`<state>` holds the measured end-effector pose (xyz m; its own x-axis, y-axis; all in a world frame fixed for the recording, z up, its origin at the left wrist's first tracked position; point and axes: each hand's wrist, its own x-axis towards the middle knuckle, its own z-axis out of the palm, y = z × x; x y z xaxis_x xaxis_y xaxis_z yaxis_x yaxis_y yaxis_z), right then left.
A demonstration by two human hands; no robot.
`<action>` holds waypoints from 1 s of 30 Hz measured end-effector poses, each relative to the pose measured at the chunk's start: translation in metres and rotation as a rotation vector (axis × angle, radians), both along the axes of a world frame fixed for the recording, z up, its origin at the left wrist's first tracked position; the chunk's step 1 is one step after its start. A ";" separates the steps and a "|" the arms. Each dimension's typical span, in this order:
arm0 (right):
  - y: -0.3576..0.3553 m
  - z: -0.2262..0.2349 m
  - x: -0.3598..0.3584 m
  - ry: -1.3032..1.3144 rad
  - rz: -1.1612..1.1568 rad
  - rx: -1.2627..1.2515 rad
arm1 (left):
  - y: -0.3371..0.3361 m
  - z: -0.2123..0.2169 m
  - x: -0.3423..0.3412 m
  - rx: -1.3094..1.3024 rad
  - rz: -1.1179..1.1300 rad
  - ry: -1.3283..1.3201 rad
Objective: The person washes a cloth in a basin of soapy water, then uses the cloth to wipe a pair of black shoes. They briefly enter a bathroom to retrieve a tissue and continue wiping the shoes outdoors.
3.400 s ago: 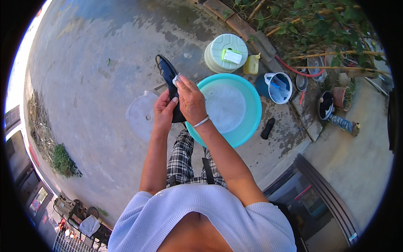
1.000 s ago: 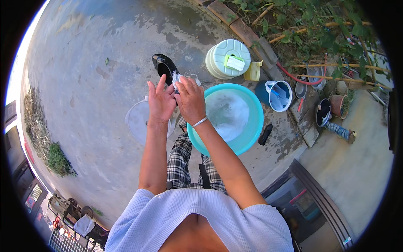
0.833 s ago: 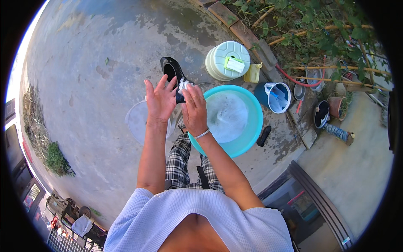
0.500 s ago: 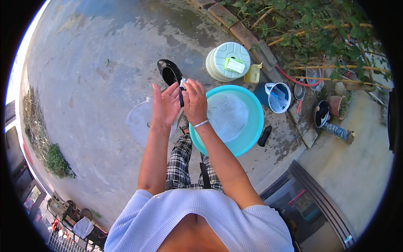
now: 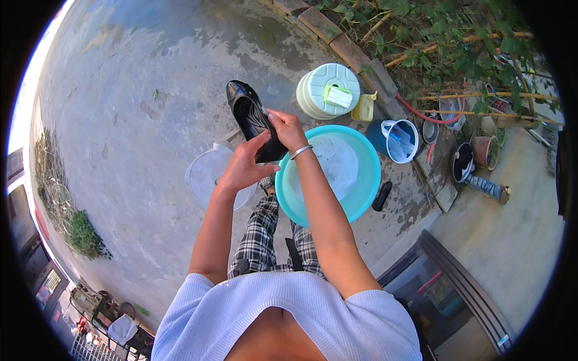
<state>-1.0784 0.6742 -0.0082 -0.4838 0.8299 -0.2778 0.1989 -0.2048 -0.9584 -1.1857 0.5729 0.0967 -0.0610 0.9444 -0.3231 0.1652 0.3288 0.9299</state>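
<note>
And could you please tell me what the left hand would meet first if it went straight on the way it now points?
Most likely the black shoe, which the right hand holds; the left hand overlaps its heel end in this view, though whether they touch is unclear.

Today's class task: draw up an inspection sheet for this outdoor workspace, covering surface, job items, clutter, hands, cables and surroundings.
Surface: grey concrete ground with dark patches.
Job items: black shoe, opening upward, held off the ground; teal basin with whitish, sudsy contents.
Clutter: pale green drum with a green-and-white item on top; yellow container; blue bucket; dark elongated item, kind unclear.
Hands: right hand grips the shoe's side; left hand open by its heel, contact unclear.
Cables: nothing seen; a red hose lies near the bucket.
Surroundings: leafy plants behind brick edging.
</note>
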 end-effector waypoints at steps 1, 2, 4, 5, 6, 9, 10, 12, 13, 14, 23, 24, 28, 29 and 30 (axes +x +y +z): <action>-0.002 0.002 0.002 0.011 -0.006 -0.044 | 0.000 0.002 0.002 0.069 -0.067 0.213; -0.005 0.003 0.002 0.021 -0.012 -0.088 | 0.002 0.005 0.004 0.136 -0.135 0.427; -0.010 0.003 0.003 0.073 -0.091 -0.099 | 0.005 0.008 0.005 0.112 -0.184 0.524; -0.012 0.002 0.003 0.105 -0.116 -0.140 | 0.003 0.005 0.005 0.135 -0.189 0.546; -0.014 0.006 0.003 0.137 -0.137 -0.183 | 0.000 0.002 0.005 0.154 -0.190 0.568; -0.019 0.022 0.005 0.021 -0.074 -0.035 | 0.003 -0.007 0.006 0.192 -0.002 0.534; -0.022 0.028 0.004 0.012 -0.108 0.078 | 0.004 -0.014 0.004 0.172 0.046 0.480; -0.032 0.041 0.004 -0.009 -0.179 0.306 | 0.007 -0.027 0.000 0.133 0.138 0.366; -0.038 0.051 0.008 -0.095 -0.132 0.346 | 0.011 -0.025 0.004 0.162 0.233 0.326; -0.045 0.055 0.009 -0.140 -0.137 0.425 | 0.011 -0.032 0.002 0.138 0.245 0.317; -0.057 0.060 0.015 -0.330 -0.098 0.819 | 0.024 -0.036 0.001 -0.135 0.376 -0.561; -0.048 0.062 0.013 -0.337 -0.091 0.823 | 0.024 -0.036 -0.002 -0.194 0.379 -0.645; -0.022 0.071 -0.001 -0.415 -0.054 0.821 | 0.019 -0.036 0.000 -0.184 0.410 -0.914; -0.021 0.072 -0.004 -0.461 -0.065 0.844 | 0.018 -0.035 0.002 -0.173 0.453 -0.945; -0.024 0.073 -0.005 -0.473 -0.066 0.885 | 0.021 -0.027 0.005 -0.162 0.494 -0.979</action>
<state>-1.0830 0.6506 0.0648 -0.4290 0.8521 0.2999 0.6126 0.5184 -0.5967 -1.1804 0.5938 0.0698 -0.0704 0.8288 -0.5551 -0.8004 0.2851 0.5272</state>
